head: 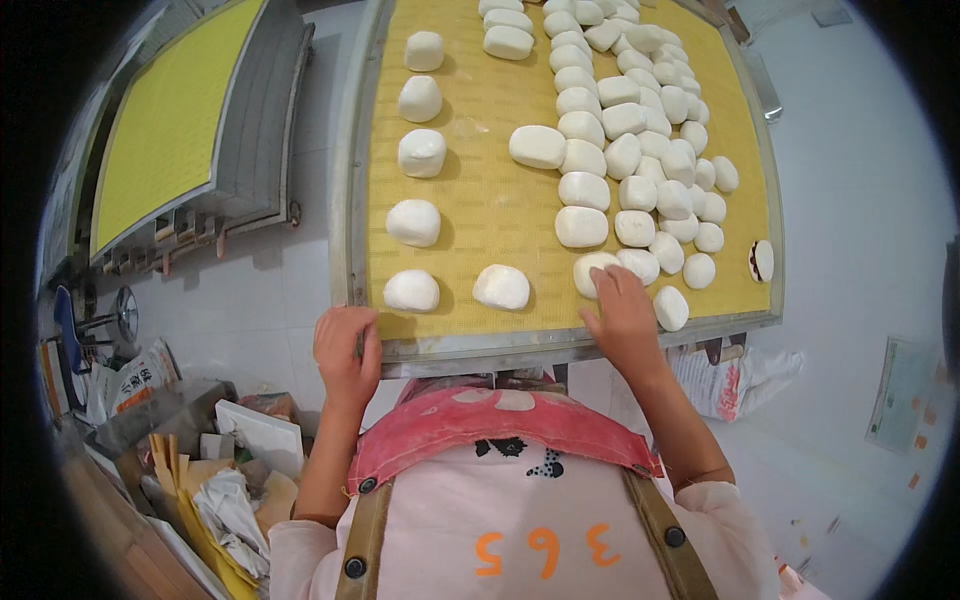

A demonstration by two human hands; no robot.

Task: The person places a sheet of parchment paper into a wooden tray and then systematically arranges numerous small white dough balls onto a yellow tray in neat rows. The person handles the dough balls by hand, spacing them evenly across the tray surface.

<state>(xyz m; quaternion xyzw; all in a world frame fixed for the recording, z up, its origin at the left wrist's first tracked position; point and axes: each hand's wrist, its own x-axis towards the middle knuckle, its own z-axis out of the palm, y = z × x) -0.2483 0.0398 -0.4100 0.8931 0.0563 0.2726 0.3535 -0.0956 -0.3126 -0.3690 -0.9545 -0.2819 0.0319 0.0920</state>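
Observation:
White dough buns lie on a yellow mesh tray (465,195) with a metal frame. My left hand (347,352) rests on the tray's near left corner and holds no bun. At the near edge, the fingers of my right hand (622,311) touch the right side of a dough bun (595,274); a firm grip cannot be made out. Another dough bun (501,287) sits apart to its left, and a spaced column of buns, with one bun (412,291) nearest me, runs along the left side. Many buns crowd together on the right, with one bun (670,308) close beside my right hand.
A stack of framed trays with a yellow mesh top (180,112) stands at the left. A box of scraps and wrapping (232,510) is at the lower left. A printed sack (735,379) lies under the tray's right end. A bun with dark filling (761,261) sits at the right rim.

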